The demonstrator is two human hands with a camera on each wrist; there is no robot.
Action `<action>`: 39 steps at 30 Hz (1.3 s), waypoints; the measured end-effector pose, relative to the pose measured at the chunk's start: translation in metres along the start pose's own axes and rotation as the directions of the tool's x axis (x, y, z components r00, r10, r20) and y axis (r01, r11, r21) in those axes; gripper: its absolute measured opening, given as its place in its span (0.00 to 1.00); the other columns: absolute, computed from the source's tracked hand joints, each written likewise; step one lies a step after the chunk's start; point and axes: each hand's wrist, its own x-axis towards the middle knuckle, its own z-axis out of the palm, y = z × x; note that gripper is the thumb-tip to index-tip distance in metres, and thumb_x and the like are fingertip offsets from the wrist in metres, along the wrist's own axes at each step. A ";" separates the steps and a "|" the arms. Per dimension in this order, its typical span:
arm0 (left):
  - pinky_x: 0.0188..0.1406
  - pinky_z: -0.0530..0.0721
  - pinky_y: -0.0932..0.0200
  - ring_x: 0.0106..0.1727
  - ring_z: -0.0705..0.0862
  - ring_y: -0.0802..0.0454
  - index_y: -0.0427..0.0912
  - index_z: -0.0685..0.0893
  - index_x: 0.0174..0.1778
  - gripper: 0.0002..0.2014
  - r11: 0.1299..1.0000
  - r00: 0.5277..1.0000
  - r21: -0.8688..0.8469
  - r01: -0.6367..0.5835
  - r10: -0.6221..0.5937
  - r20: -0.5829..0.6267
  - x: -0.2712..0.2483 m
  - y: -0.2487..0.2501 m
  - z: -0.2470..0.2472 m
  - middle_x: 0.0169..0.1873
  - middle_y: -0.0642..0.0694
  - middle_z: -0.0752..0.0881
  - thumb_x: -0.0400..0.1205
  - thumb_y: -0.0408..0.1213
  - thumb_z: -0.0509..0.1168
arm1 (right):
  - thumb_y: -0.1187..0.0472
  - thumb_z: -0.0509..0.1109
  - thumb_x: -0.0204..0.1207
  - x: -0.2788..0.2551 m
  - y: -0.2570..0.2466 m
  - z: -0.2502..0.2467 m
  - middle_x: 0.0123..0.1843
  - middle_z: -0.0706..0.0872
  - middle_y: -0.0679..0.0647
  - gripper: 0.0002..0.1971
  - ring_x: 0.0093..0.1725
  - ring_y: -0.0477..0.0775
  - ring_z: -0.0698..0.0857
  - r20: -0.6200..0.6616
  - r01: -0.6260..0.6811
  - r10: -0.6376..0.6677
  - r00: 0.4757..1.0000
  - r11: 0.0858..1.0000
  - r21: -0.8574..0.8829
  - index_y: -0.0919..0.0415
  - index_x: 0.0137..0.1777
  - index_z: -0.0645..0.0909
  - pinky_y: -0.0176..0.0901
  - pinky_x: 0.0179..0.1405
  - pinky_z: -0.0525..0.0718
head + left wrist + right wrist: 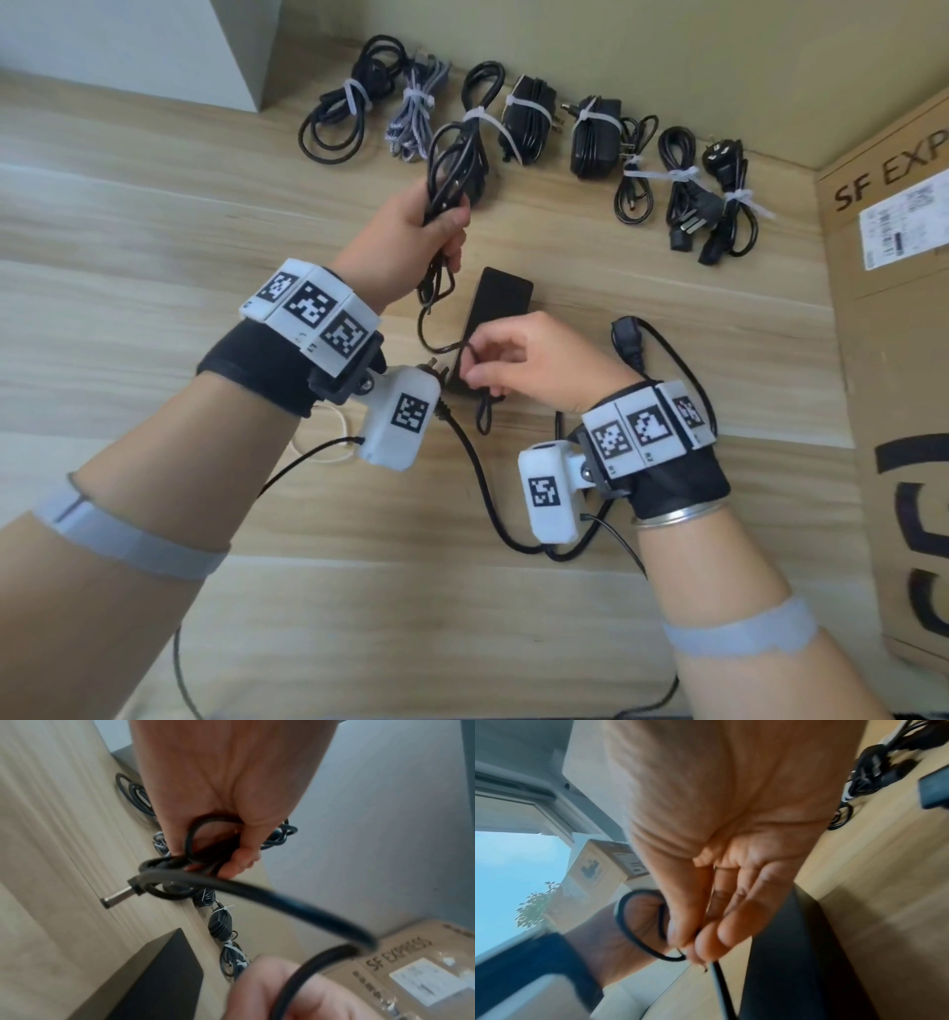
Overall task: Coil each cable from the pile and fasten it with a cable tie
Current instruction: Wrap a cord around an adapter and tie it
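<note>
Cable [639, 939] between right-hand fingers [713, 941]

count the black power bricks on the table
3: two tied bricks in the back row, one loose brick between the hands. Another may hide behind the coil in the left hand.

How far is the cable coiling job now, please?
Done: a row of tied bundles lies by the wall. In hand: the left hand grips a part-wound coil; the right hand pinches its loose cable. Left: the rest, with its power brick, untied.
</note>
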 end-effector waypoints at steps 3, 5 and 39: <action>0.33 0.76 0.66 0.28 0.73 0.59 0.45 0.72 0.40 0.07 0.992 0.993 0.113 0.055 -0.066 0.097 -0.009 0.001 0.000 0.29 0.49 0.71 0.84 0.37 0.58 | 0.69 0.64 0.80 -0.003 0.009 -0.004 0.38 0.86 0.52 0.06 0.31 0.46 0.85 -0.164 0.004 0.032 0.986 0.978 0.210 0.59 0.42 0.77 0.39 0.37 0.86; 0.36 0.77 0.70 0.33 0.75 0.59 0.49 0.74 0.41 0.13 0.975 0.965 0.209 0.073 -0.122 0.233 -0.016 0.001 0.004 0.32 0.51 0.75 0.76 0.54 0.67 | 0.68 0.61 0.81 -0.003 0.013 -0.002 0.37 0.84 0.53 0.07 0.29 0.49 0.86 -0.269 0.036 0.056 0.961 0.944 0.327 0.60 0.42 0.74 0.39 0.33 0.86; 0.50 0.70 0.57 0.58 0.76 0.40 0.34 0.75 0.50 0.09 0.686 0.965 0.705 0.178 -0.263 0.013 0.000 -0.022 0.028 0.59 0.34 0.75 0.82 0.37 0.60 | 0.63 0.64 0.76 0.052 0.032 -0.024 0.60 0.84 0.50 0.17 0.59 0.46 0.80 -0.577 -0.199 0.304 0.758 0.950 0.239 0.57 0.65 0.80 0.38 0.61 0.76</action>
